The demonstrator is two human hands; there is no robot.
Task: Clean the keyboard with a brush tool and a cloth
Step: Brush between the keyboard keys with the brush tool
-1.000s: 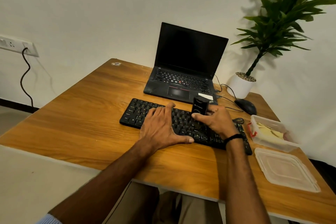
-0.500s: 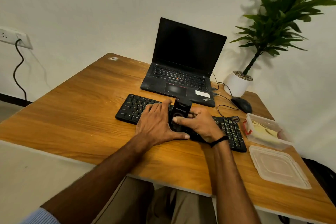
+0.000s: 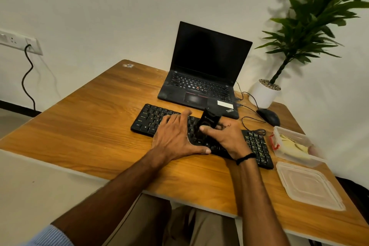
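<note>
The flat black plastic keyboard (image 3: 257, 147) lies on the wooden table (image 3: 83, 126) before the laptop. It is pressed by the left hand (image 3: 175, 138), fingers spread flat. The upright black brush tool (image 3: 207, 123) is gripped by the right hand (image 3: 227, 138) over the middle keys.

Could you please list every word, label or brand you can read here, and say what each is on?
"ThinkPad": palm rest of the open black laptop.
"Ctrl", "Alt": keys on the flat black keyboard; other legends too small.
Logo on the black brush tool: blurred.
White laptop sticker: no text legible.
</note>
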